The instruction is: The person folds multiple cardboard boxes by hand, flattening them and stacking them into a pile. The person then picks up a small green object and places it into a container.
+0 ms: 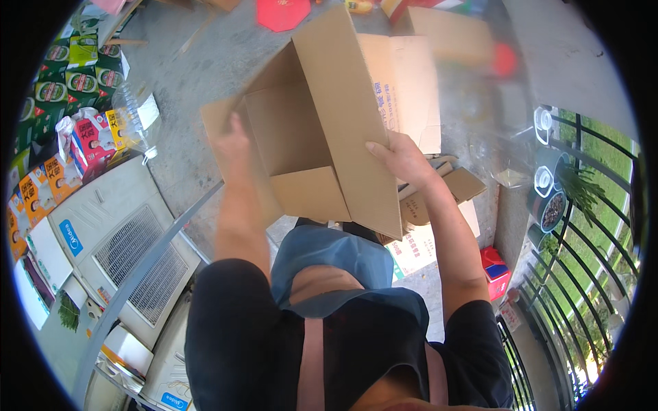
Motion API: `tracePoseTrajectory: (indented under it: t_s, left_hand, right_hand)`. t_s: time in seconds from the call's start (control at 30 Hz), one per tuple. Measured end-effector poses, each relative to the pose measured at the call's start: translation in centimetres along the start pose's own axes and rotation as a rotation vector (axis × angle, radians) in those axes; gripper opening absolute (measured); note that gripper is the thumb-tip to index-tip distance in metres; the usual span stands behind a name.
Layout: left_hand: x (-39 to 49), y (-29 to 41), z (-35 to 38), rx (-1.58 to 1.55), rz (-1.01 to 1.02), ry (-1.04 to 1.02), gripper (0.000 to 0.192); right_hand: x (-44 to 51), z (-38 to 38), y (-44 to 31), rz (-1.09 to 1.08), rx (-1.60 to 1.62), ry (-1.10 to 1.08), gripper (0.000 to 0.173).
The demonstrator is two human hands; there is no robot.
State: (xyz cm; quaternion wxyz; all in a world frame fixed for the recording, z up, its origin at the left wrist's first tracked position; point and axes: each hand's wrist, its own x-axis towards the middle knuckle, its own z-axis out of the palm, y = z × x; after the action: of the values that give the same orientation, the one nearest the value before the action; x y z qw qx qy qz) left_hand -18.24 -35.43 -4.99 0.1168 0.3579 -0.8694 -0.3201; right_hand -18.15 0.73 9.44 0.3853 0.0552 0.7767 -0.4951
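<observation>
An open cardboard box [293,133] is held up in front of me, its flaps spread and its bare brown inside showing. My right hand [406,162] grips the edge of the long right flap, thumb on the near face. At the opposite side, my left hand [235,138] holds the left flap; it is blurred, and its fingers behind the cardboard are hidden. Below and behind the box, flattened cardboard [408,87] with printed writing and a smaller brown carton [457,190] lie on the floor.
Midea outdoor units [139,246] stand at the left, with a metal rail [154,241] in front. Beer cartons [67,85] and a clear plastic bottle [131,118] are beyond. Along the right, a black railing [591,246] runs beside plant pots [550,210]. A red octagonal lid-like piece [282,13] lies ahead.
</observation>
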Motion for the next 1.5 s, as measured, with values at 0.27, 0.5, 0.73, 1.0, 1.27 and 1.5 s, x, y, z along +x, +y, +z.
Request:
tracePoseTrajectory:
  t_s: [0.27, 0.5, 0.73, 1.0, 1.27, 1.5]
  left_hand:
    - [-9.7, -13.3, 6.4, 0.522, 0.557, -1.274, 0.042]
    - [-6.9, -8.6, -1.9, 0.2, 0.212, -1.279, 0.042]
    - [-10.8, -17.3, -4.7, -0.136, -0.208, -0.738, 0.036]
    - [-3.9, -24.5, -1.0, 0.133, -0.754, -0.649, 0.048]
    - [-6.6, -24.2, 1.6, -0.006, -1.197, -0.845, 0.071]
    - [-8.8, -25.9, 3.7, 0.257, -0.971, -1.226, 0.066]
  right_hand:
    - [2.1, 2.3, -0.8, -0.04, -0.066, 0.128, 0.034]
    - [10.8, 6.6, -3.0, -0.208, -0.24, 0.269, 0.035]
    - [22.1, 11.1, -5.7, -0.204, -0.246, 0.185, 0.051]
    - [19.5, 16.4, 12.5, -0.051, -0.019, -0.052, 0.064]
    - [11.6, 20.3, 33.0, 0.983, 1.266, 0.164, 0.042]
    - [6.8, 16.5, 28.0, 0.579, 0.95, 0.497, 0.038]
